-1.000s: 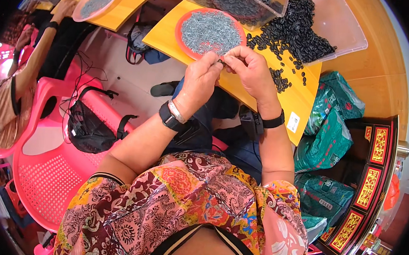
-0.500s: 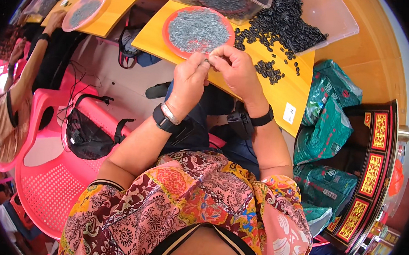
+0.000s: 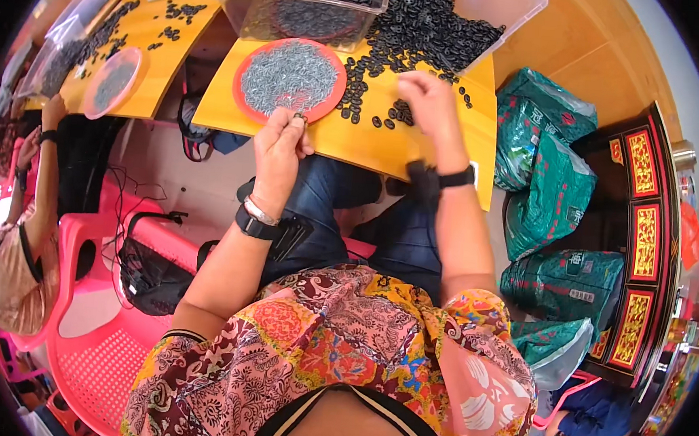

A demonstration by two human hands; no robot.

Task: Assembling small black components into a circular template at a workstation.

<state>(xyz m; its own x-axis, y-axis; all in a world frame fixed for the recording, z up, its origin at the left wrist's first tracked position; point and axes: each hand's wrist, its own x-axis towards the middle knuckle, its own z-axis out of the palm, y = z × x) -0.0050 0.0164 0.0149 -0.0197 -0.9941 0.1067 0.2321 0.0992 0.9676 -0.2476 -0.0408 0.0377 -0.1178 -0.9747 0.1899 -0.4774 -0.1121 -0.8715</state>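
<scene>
Yellow tabletop (image 3: 419,146), and it was busy: the left hand (image 3: 280,144) sat at the near rim of the round red tray (image 3: 248,101), its fingers pinched together on what looked like one of the small grey metal pieces (image 3: 290,76) heaped there, though the piece itself was too small to make out. The right hand (image 3: 426,102) hovered over the loose black rings (image 3: 373,110) scattered just beside the tray, fingers curled downward; whether it held a ring could not be told. Half a second earlier both hands had been together at the tray's edge, fingertips nearly touching; now they had parted, the right swinging out to the ring pile, the left staying by the tray. More rings were heaped behind, spilling from a clear plastic bin (image 3: 510,6). By the look of them, both parts were tiny, light and stiff, the grey ones likely slick and apt to roll or spring away, so a fingertip pinch across a ring's rim seemed the way to take one. At far left, another person's hand (image 3: 53,112) worked at a second board, and green sacks (image 3: 546,183) stood to the right.
</scene>
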